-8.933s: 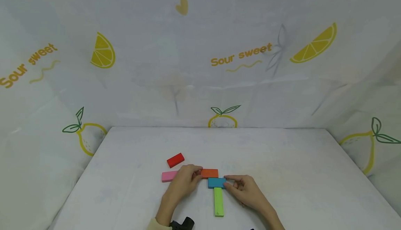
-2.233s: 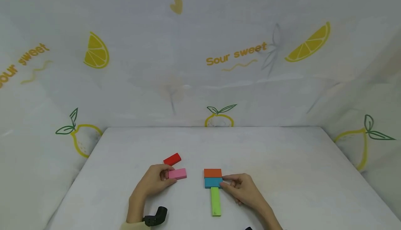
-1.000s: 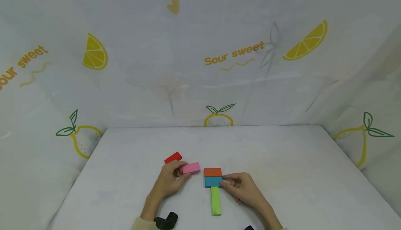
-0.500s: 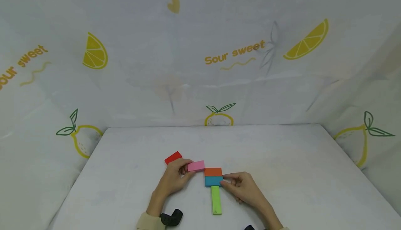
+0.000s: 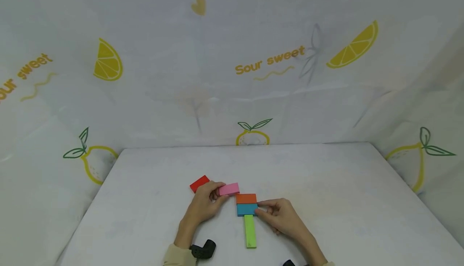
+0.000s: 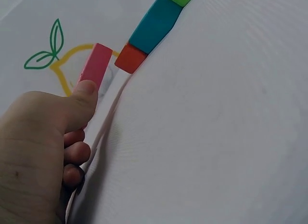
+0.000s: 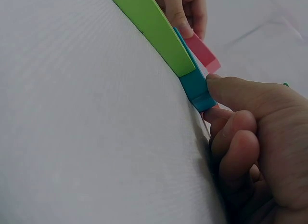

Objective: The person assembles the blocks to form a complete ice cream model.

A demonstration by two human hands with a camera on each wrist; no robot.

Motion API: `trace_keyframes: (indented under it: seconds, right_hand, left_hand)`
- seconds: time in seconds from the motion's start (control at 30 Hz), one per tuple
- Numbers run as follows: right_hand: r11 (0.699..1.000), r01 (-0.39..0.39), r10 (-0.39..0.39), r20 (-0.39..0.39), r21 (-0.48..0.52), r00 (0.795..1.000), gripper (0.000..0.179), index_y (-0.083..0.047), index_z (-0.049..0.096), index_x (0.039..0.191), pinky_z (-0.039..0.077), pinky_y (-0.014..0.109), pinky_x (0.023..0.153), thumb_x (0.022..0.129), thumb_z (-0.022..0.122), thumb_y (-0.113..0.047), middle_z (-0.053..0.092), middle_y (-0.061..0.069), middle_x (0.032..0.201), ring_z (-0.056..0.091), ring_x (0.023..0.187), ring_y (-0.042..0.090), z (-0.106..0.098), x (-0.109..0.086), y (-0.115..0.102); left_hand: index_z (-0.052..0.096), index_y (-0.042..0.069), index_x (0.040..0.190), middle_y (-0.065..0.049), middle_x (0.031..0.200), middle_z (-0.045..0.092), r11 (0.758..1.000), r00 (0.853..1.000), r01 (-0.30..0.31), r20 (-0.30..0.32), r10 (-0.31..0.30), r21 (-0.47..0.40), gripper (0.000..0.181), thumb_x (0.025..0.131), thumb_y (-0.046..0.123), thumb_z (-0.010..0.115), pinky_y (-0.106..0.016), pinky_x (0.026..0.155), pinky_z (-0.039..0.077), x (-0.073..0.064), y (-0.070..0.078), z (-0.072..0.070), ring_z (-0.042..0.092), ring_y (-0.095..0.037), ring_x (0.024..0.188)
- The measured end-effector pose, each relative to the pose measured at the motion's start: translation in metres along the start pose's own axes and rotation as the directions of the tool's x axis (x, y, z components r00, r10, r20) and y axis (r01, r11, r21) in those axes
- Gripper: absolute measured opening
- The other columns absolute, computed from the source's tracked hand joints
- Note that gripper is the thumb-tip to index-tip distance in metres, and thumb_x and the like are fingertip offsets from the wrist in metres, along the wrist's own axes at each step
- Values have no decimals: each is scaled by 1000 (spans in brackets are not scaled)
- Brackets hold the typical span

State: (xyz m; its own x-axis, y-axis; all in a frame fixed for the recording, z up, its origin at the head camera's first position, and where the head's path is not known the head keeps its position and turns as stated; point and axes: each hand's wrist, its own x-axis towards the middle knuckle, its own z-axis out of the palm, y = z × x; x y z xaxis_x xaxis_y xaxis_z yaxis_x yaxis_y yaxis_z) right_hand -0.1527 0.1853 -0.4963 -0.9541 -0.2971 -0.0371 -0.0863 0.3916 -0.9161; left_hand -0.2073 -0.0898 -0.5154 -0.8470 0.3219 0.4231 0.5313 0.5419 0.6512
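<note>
Thumb and forefinger of my left hand (image 5: 204, 204) pinch the left end of a pink block (image 5: 230, 189). In the left wrist view the pink block (image 6: 97, 63) is raised off the table, near the orange block (image 6: 130, 58). From the head, it shows just behind and left of the orange block (image 5: 246, 198). The orange block lies flush behind a blue block (image 5: 246, 209). A long green block (image 5: 250, 232) runs from the blue one's front side toward me. My right hand (image 5: 284, 219) pinches the blue block's right end, its other fingers curled.
A red block (image 5: 199, 183) lies slanted behind my left hand, partly hidden by it. The white table (image 5: 326, 177) ends at a white cloth backdrop (image 5: 163, 56) with lemon prints. A black device (image 5: 204, 249) is worn on my left wrist.
Earlier, the orange block shifted right into line with the blue one. My left hand then took the pink block and carried it right and back to the orange block. The right hand stays put.
</note>
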Motion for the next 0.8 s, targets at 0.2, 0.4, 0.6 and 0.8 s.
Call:
trace_keyframes:
  seconds: [0.2, 0.4, 0.6, 0.8]
  right_hand:
    - [1000, -11, 11, 1, -15, 1000, 41, 2, 73, 118, 34, 14, 39, 93, 75, -30, 53, -5, 55, 44, 36, 0, 0, 2, 1]
    - [999, -22, 22, -5, -26, 1000, 41, 1, 74, 118, 34, 14, 39, 93, 75, -31, 53, -5, 54, 44, 36, 0, 1, 3, 2]
    - [1000, -17, 17, 1, -5, 1000, 41, 3, 73, 119, 33, 14, 38, 93, 76, -29, 53, -3, 55, 44, 36, 1, 0, 2, 1]
    - [999, -29, 29, -3, -19, 1000, 42, 2, 73, 119, 32, 14, 39, 93, 75, -31, 52, -3, 55, 44, 36, 2, 0, 2, -1]
  left_hand:
    - [74, 5, 114, 6, 78, 56, 999, 999, 19, -41, -18, 43, 31, 85, 10, 82, -16, 65, 46, 0, 0, 0, 48, 0, 72]
    - [76, 6, 114, 7, 74, 52, 994, 995, 78, -62, -73, 77, 30, 85, 12, 82, -15, 61, 42, 1, 1, 0, 45, -1, 70]
    - [77, 6, 114, 8, 73, 51, 991, 993, 110, -59, -105, 77, 31, 85, 11, 83, -15, 59, 39, 1, 1, -1, 43, -1, 68]
    - [77, 8, 116, 7, 72, 50, 989, 993, 117, -36, -114, 87, 32, 85, 11, 82, -15, 59, 38, 0, 1, 0, 43, -2, 68]
